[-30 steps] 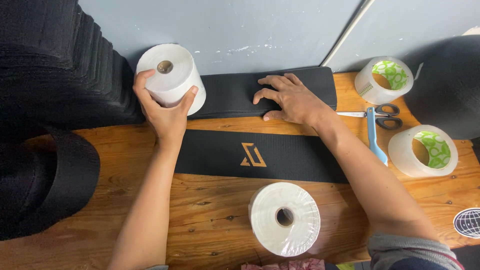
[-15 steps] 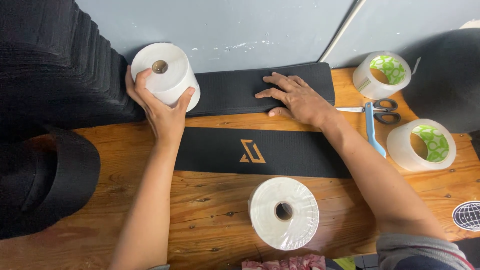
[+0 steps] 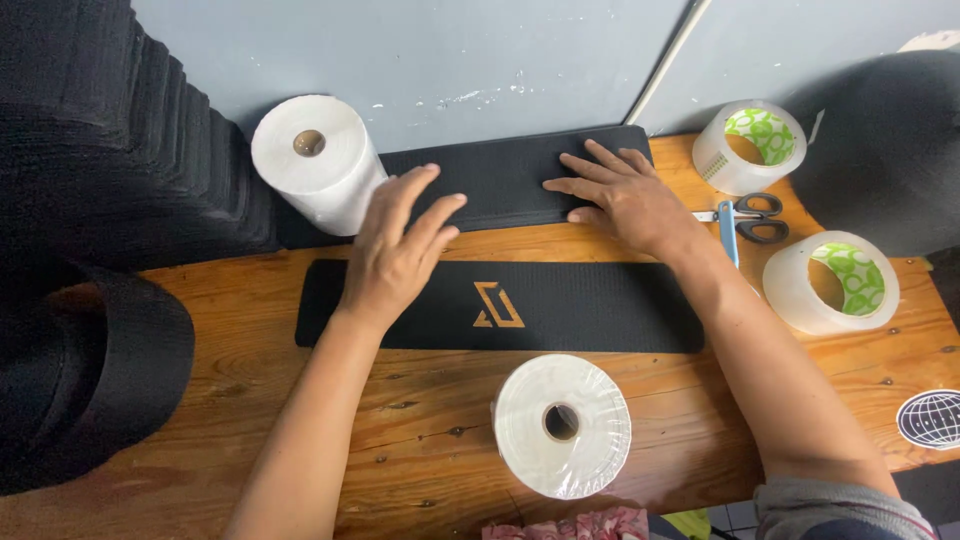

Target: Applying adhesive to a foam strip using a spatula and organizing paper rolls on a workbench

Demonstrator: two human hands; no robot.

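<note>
I am watching my left hand [image 3: 395,250] hovering with its fingers spread wide, gripping nothing. Its palm is sitting over the left part of the near black strip [image 3: 600,305], the one carrying a tan angular mark [image 3: 497,305] just to the right of my wrist. The fingertips are reaching forward over the left part of the far black strip [image 3: 500,180], which is lying flat against the base of the grey wall [image 3: 480,50]. Whether those fingertips are actually touching the strip I cannot tell from here. Just to the left of that hand, a white paper roll [image 3: 315,160] is lying on its side, its core facing up toward me, resting on the left end of the far strip.

My right hand [image 3: 625,195] is lying flat and open too, fingers extended to the left, pressing down on the right end of the far strip without closing around it. Just right of that hand, a pair of scissors [image 3: 745,218] with black handles and a blue blade cover is resting on the wooden table [image 3: 250,420]. Beyond the scissors and to their right, two rolls of clear tape [image 3: 755,145] [image 3: 830,283] are sitting well apart from my fingers.

Toward me from both hands, a second white roll [image 3: 562,425] is lying near the table edge, below the near strip. Far left of my left hand, a stack of black material [image 3: 100,150] is piling up.
</note>
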